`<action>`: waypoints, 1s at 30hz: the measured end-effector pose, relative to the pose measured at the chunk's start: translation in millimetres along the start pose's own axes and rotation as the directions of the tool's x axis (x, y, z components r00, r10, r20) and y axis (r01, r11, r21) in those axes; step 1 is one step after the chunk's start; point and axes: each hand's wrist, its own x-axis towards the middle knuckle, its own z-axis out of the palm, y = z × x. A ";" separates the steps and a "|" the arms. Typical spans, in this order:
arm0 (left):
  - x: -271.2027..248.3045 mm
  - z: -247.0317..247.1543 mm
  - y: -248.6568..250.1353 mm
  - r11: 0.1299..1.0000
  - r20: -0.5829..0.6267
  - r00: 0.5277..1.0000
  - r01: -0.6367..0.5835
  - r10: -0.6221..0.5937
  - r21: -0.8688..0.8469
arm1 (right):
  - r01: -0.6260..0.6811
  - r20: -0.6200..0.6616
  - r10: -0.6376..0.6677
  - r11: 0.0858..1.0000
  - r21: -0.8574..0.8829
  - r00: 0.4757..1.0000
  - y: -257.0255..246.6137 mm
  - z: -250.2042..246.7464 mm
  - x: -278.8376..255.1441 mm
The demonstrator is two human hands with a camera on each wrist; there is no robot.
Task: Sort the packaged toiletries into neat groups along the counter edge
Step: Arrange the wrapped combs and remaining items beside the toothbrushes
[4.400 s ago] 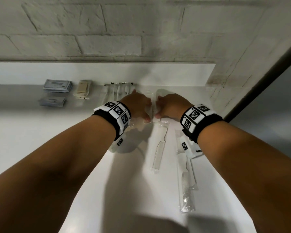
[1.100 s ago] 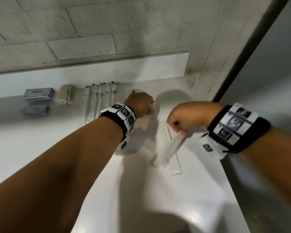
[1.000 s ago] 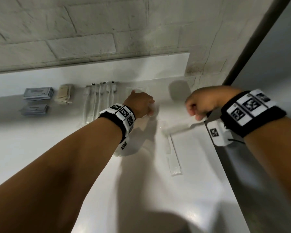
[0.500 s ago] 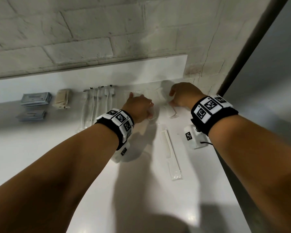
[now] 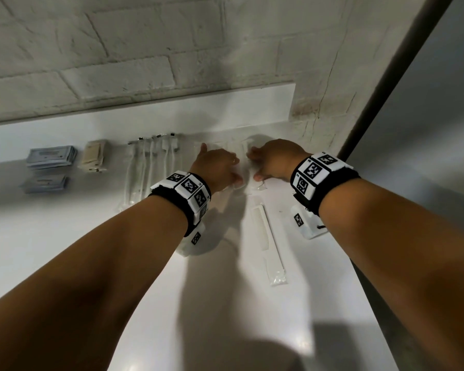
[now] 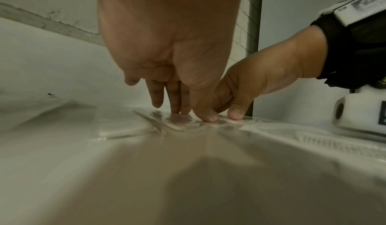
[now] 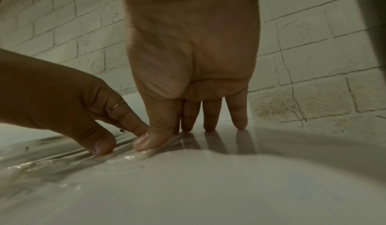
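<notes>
Two bare forearms reach up the middle of the head view over a glossy white counter that runs beneath a whitewashed brick wall. The left hand and the right hand meet at the centre of the frame, at the counter's far edge, both lying on a group of clear plastic-wrapped white combs packed side by side there. In the left wrist view, the left fingers point straight down with their tips pressing the crinkled wrapping, thumb tip beside them; the hand is released, grasping nothing. In the right wrist view, the right fingers are likewise straight, their tips touching the counter surface and the thumb flattening the film; this hand too is unclenched and holds nothing. A thin ring shows on one left finger.

Just below the hands, at centre right of the head view, one more clear-wrapped white comb lies alone, lengthwise, apart from the group. To the left of the hands a row of wrapped white toothbrushes lies parallel. Further left sit a small beige packet and, at the far left, two stacks of grey-blue flat sachets. Black wristbands with white coded tags circle both wrists.
</notes>
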 end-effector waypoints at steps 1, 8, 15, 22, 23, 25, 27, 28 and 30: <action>-0.8 0.5 -0.5 0.999 0.004 1.000 0.003 -0.003 -0.044 | 0.002 -0.008 -0.002 1.000 -0.002 1.000 -0.2 -0.2 -0.2; 2.1 1.2 -1.7 1.000 0.002 1.000 0.013 -0.013 0.006 | -0.059 0.014 0.059 0.996 0.063 0.998 -5.3 -2.7 -2.8; -3.6 -1.4 -2.3 0.998 -0.043 0.998 -0.045 0.048 0.051 | 0.096 -0.145 -0.034 0.888 0.451 0.989 -13.3 -11.1 -48.2; -2.2 3.9 -6.3 0.997 -0.102 0.994 0.020 -0.027 -0.073 | -0.093 0.221 0.084 0.995 0.032 0.972 -49.5 6.9 -93.6; -2.0 3.9 -5.3 0.998 -0.098 0.995 0.023 -0.029 -0.059 | -0.105 0.255 0.103 0.994 -0.005 0.961 -52.0 9.3 -92.4; -3.0 4.4 -2.0 1.000 -0.112 0.993 0.021 -0.023 -0.018 | -0.147 0.349 0.151 0.988 -0.037 0.925 -50.3 9.6 -92.3; -5.8 3.5 2.7 1.000 -0.107 0.994 0.010 -0.011 -0.007 | -0.249 0.375 0.206 0.966 0.070 0.904 -34.1 11.9 -93.1; -5.8 3.6 4.8 1.000 -0.109 0.994 0.004 -0.006 -0.012 | -0.285 0.360 0.222 0.949 0.134 0.906 -22.7 13.5 -91.0; -6.2 3.3 9.5 0.999 -0.118 0.993 0.000 -0.005 -0.037 | -0.333 0.307 0.254 0.912 0.239 0.917 -8.1 6.8 -91.1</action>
